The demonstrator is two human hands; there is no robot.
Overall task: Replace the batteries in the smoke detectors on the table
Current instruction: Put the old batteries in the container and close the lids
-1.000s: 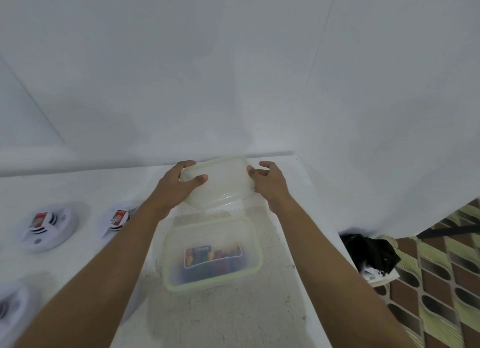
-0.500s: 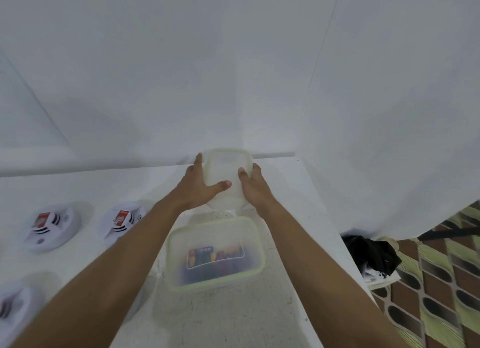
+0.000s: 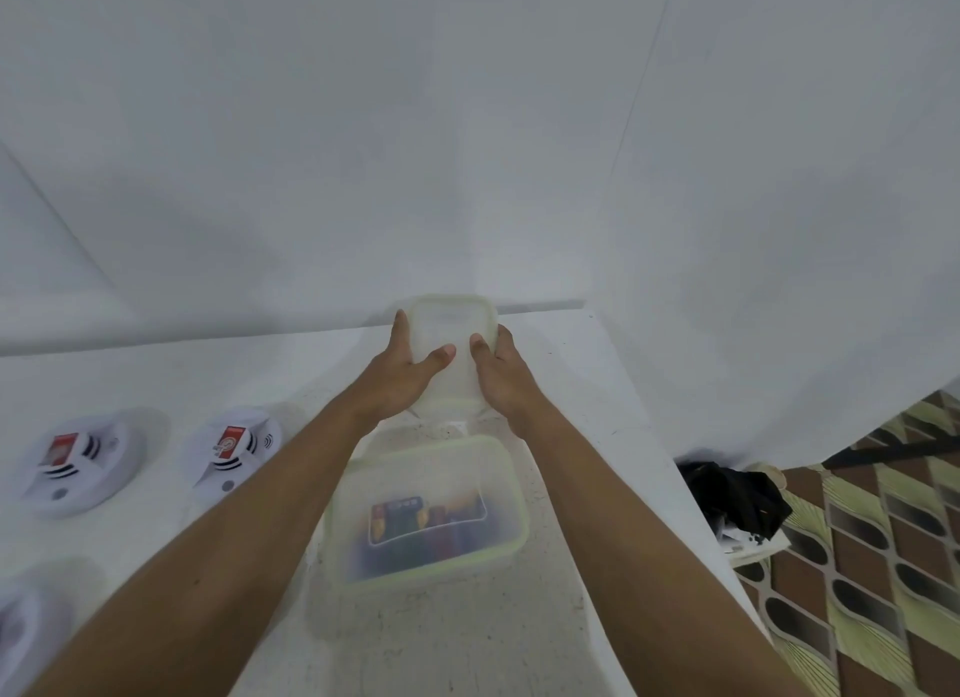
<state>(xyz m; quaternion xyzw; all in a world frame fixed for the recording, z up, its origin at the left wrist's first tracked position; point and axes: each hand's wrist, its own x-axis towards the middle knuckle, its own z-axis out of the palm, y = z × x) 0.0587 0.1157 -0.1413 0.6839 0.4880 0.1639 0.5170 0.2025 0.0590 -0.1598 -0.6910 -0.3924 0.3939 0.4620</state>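
1. Head view: two bare forearms reach past an open, green-rimmed plastic container [image 3: 441, 442] on a white table [image 3: 156, 374]. Just beyond the container, the left hand [image 3: 400, 379] and right hand [image 3: 501, 379] hold a translucent lid [image 3: 449, 332] between them, each clasping one side with the thumb pressed on its face. The fingers behind the lid are mostly hidden, and it cannot be told whether the lid's lower edge touches the table.
2. Inside the container lie batteries [image 3: 426, 519] in red, yellow and dark wrappers. Their printing is too blurred to read.
3. Left of the container sit two white smoke detectors, the nearer one [image 3: 234, 449] just beside the left forearm and the farther one [image 3: 78, 462] beyond it. Each bears a red label whose writing cannot be made out.
4. A third smoke detector [image 3: 21, 629], nearer the camera than the container and far to its left, is blurred and cut off by the frame's edge.
5. Right of the container, off the table, a dark bundle [image 3: 732, 499] lies on a patterned floor [image 3: 857, 566]. What it is cannot be told.
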